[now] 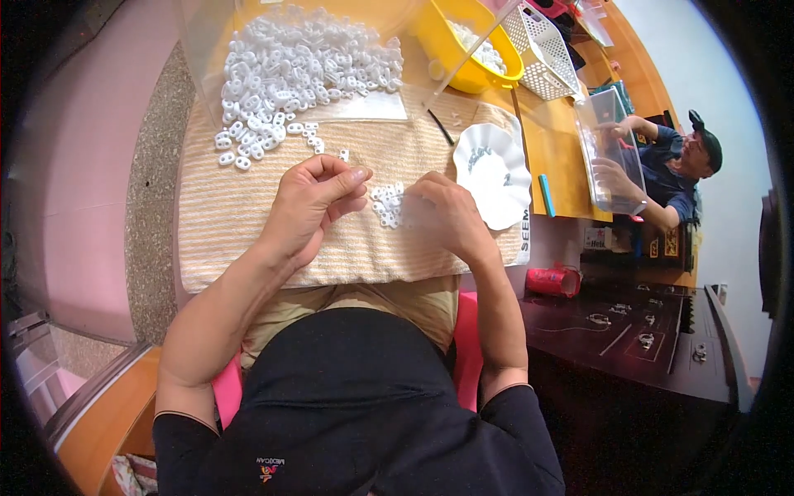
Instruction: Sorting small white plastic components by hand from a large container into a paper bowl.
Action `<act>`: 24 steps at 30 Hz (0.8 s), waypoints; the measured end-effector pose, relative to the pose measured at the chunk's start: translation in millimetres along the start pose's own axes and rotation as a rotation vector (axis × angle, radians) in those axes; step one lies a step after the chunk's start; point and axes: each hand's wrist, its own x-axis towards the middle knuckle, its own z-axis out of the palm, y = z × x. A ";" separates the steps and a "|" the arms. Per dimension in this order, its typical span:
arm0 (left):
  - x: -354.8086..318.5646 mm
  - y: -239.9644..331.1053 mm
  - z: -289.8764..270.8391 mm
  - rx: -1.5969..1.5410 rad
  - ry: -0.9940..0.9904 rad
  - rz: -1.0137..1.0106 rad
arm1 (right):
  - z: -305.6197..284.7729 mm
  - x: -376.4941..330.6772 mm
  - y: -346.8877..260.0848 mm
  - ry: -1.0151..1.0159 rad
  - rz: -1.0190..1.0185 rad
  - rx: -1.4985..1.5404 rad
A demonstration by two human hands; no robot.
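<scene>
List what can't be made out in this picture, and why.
All in the head view:
Left hand: anything between thumb and fingers is too small or hidden by them.
Right hand: its fingertips, and anything in them, are hidden by the blurred hand.
White dish: the small grey bits inside are too tiny.
Yellow basin: far end cut off by the top edge.
</scene>
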 end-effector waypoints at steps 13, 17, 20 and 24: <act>-4.4 -11.0 6.8 0.233 -0.045 0.054 | 4.2 -8.4 -15.4 0.218 0.046 0.300; -9.9 -18.1 11.5 0.255 -0.071 0.026 | 9.4 -9.2 -33.3 0.355 -0.140 0.255; -14.5 -19.7 14.4 0.190 -0.071 -0.011 | 19.2 -6.7 -39.6 0.435 -0.257 0.133; -15.1 -22.1 14.6 0.108 -0.077 -0.025 | 27.5 -6.9 -41.7 0.478 -0.298 0.057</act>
